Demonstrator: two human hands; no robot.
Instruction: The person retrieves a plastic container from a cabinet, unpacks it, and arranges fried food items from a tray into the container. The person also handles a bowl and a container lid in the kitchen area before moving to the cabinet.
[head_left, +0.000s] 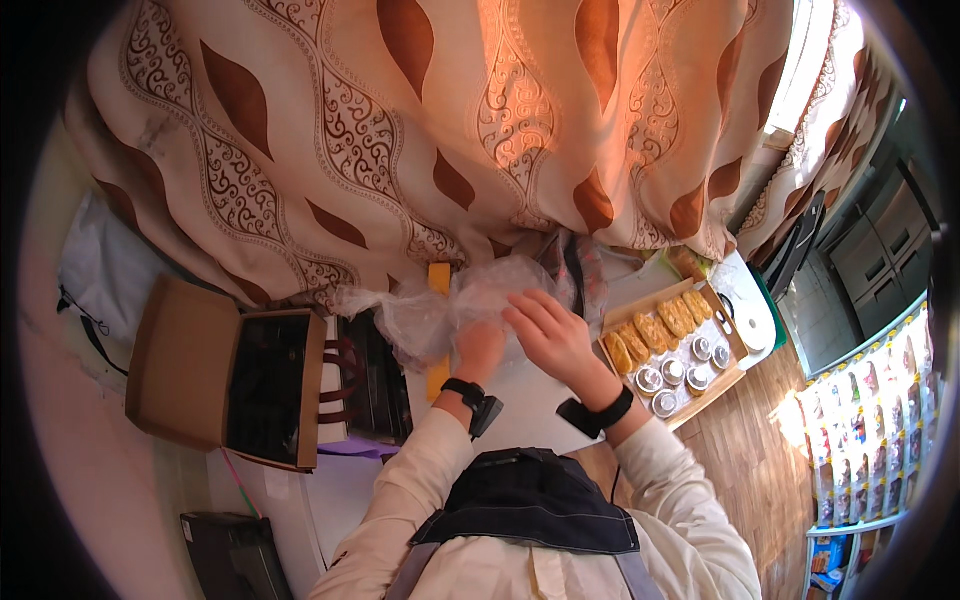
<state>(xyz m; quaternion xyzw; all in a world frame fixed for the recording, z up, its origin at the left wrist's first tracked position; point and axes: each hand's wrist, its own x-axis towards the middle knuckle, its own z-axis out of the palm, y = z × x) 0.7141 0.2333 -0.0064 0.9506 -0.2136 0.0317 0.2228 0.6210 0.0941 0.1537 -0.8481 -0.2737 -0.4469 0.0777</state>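
Note:
A clear, crinkled plastic bag (504, 281) lies bunched over the far side of the white table (517, 405). My left hand (481, 351) reaches into or behind its film, so its fingers are blurred and partly covered. Just to the right, my right hand (551, 337) has its fingers stretched out over the bag's near edge; its thumb is hidden, and I see nothing held in it. More clear film (409, 322) spreads leftward across a yellow strip (439, 375). A black band with a small device sits on each wrist.
At right, a wooden tray (709, 401) holds several golden breads (652, 330) and foil-cupped items (673, 371). An opened cardboard box (180, 367) with dark contents stands at left. A patterned curtain (517, 112) hangs behind the table. A white roll (752, 326) sits beyond the tray.

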